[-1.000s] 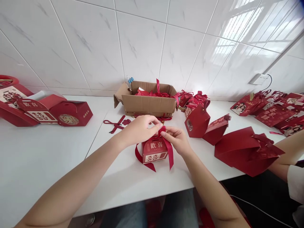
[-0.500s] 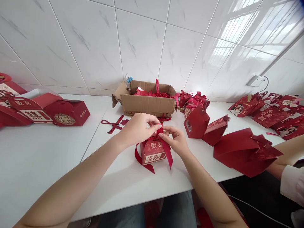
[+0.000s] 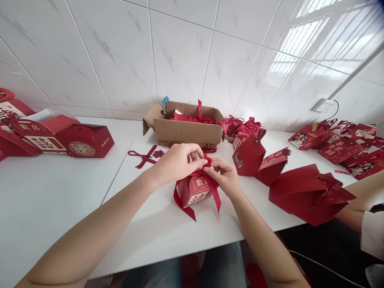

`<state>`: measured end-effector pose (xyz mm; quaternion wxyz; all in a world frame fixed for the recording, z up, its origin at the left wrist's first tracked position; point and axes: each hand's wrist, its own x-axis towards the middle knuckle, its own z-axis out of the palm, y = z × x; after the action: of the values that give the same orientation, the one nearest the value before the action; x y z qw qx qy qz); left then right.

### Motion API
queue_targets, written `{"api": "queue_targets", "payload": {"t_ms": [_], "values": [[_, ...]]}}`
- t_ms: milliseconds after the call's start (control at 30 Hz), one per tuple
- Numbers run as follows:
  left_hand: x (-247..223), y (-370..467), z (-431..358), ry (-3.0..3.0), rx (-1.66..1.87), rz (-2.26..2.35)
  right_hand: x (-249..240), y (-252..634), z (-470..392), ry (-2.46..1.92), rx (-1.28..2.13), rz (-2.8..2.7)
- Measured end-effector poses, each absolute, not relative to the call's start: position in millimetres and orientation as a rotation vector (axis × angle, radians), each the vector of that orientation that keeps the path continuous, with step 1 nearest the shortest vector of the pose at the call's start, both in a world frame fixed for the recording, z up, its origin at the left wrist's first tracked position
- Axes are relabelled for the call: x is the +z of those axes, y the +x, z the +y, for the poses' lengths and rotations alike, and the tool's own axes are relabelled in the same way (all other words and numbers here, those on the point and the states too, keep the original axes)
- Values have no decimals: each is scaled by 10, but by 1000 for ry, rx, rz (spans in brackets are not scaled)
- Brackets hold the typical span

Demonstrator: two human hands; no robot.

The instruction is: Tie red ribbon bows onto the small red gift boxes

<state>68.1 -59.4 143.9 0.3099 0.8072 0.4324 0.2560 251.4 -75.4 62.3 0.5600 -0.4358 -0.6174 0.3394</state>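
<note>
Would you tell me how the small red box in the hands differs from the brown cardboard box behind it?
The small red box is closed, printed and wrapped in red ribbon, pinched by left hand and right hand. The cardboard box is larger, plain brown, open-flapped and untouched, with loose ribbons inside. Both sit on the white table.

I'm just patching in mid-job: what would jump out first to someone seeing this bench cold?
Dead centre, the left hand and right hand pinch a red ribbon over a small red gift box near the front edge of the white table. Behind them sits an open cardboard box full of red ribbons. Folded red boxes lie at the right, where another person's arm rests.
</note>
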Motion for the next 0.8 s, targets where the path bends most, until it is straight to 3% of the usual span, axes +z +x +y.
{"api": "queue_targets", "payload": {"t_ms": [200, 533, 800], "values": [[1431, 592, -579, 2277, 282, 1211, 595, 2521, -787, -1067, 839, -1469], [1362, 602, -492, 2315, 126, 1260, 621, 2610, -821, -980, 834, -1749], [1386, 551, -547, 2310, 179, 1222, 677, 2611, -826, -1039, 1132, -1597]]}}
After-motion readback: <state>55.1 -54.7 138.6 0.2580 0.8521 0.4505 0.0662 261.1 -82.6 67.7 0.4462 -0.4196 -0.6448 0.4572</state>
